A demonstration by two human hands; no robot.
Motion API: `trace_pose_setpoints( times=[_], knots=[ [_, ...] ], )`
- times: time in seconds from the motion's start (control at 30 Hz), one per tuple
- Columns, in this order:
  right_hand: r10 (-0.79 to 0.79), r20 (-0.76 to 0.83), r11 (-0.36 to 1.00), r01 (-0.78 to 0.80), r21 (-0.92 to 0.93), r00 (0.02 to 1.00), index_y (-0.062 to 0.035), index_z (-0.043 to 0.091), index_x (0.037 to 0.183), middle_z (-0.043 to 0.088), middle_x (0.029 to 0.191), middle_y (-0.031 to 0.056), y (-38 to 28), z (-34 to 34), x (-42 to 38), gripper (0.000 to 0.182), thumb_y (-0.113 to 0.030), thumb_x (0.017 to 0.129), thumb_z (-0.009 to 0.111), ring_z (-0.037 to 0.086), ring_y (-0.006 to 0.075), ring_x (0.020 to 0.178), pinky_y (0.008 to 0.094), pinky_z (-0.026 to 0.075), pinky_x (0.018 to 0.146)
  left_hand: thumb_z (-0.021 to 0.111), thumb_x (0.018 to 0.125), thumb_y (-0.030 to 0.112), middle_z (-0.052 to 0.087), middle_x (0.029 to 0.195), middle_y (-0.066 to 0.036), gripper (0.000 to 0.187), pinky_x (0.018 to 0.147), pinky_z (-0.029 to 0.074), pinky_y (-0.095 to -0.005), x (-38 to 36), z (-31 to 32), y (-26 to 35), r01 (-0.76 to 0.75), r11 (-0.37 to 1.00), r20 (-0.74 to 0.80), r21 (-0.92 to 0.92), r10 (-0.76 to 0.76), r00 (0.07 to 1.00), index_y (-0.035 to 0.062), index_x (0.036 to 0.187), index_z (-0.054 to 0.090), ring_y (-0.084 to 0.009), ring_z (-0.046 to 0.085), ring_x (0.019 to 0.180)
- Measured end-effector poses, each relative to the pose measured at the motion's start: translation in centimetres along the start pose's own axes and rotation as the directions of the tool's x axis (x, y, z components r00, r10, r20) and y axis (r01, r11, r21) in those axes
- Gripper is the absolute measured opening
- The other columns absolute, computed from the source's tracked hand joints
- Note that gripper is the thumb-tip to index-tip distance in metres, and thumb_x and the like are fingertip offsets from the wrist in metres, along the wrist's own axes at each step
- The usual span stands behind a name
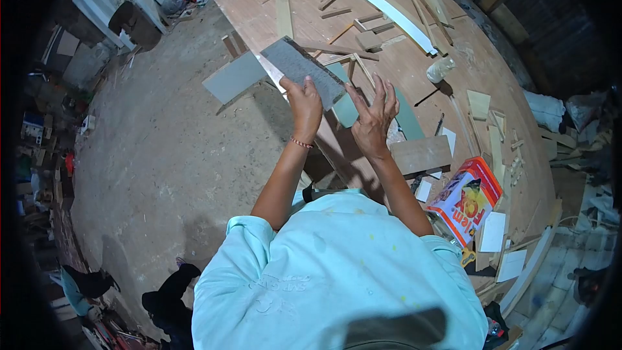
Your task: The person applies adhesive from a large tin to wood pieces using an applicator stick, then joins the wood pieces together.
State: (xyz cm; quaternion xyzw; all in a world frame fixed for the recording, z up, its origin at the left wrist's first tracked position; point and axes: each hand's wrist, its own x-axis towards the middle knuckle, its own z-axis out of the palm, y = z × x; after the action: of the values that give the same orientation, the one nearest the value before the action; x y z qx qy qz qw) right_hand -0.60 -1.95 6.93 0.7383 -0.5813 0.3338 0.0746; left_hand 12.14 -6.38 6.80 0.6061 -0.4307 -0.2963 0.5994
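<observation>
A grey rectangular board (301, 63) with a dark, rough long edge is held tilted over the table's near edge. My left hand (303, 107) grips it along the lower side, fingers on its upper face. Beside the board's right end is my right hand (376, 120), its fingers apart and the index fingertip right at the dark edge. Under and behind that hand lie a green sheet (407, 116) and a thin wooden frame (363, 72). A flat wooden block (421, 154) rests near my right wrist.
On the wooden table (259, 0) are wood strips (421, 3), a long white strip (398, 19), a whitish jar (440, 69) and a red-and-white Fox tin (465, 201). Another grey panel (234, 78) juts out past the table's left edge. Concrete floor (149, 136) lies to the left.
</observation>
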Motion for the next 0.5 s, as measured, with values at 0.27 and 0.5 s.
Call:
trace_pose_setpoints(
  times=[0.27, 0.5],
  knots=[
    [-0.122, -0.038, 0.958, 0.128, 0.255, 0.992, -0.0228, 0.062, 0.104, 0.033, 0.129, 0.0143, -1.7, 0.0, -1.5, 0.061, 0.011, 0.056, 0.043, 0.023, 0.0358, 0.121, 0.0503, 0.014, 0.098, 0.045, 0.084, 0.007, 0.051, 0.079, -0.029, 0.031, 0.069, 0.042, -0.0385, 0.0, -0.5, 0.6, 0.006, 0.999, -0.034, -0.032, -0.007, 0.999, -0.011, 0.101, 0.026, -0.0369, 0.056, 0.076],
    [-0.012, -0.044, 0.993, 0.017, 0.116, 0.999, -0.0269, 0.059, 0.107, 0.034, 0.128, 0.0139, -1.0, 0.2, 0.3, 0.066, 0.013, 0.057, 0.045, 0.023, 0.036, 0.121, 0.0514, 0.015, 0.097, 0.042, 0.087, 0.008, 0.047, 0.092, -0.027, 0.031, 0.081, 0.037, -0.0366, 0.2, -0.2, -0.5, -0.029, 0.991, -0.038, -0.132, 0.024, 0.999, -0.0082, 0.105, 0.023, -0.0304, 0.05, 0.088]
  ],
)
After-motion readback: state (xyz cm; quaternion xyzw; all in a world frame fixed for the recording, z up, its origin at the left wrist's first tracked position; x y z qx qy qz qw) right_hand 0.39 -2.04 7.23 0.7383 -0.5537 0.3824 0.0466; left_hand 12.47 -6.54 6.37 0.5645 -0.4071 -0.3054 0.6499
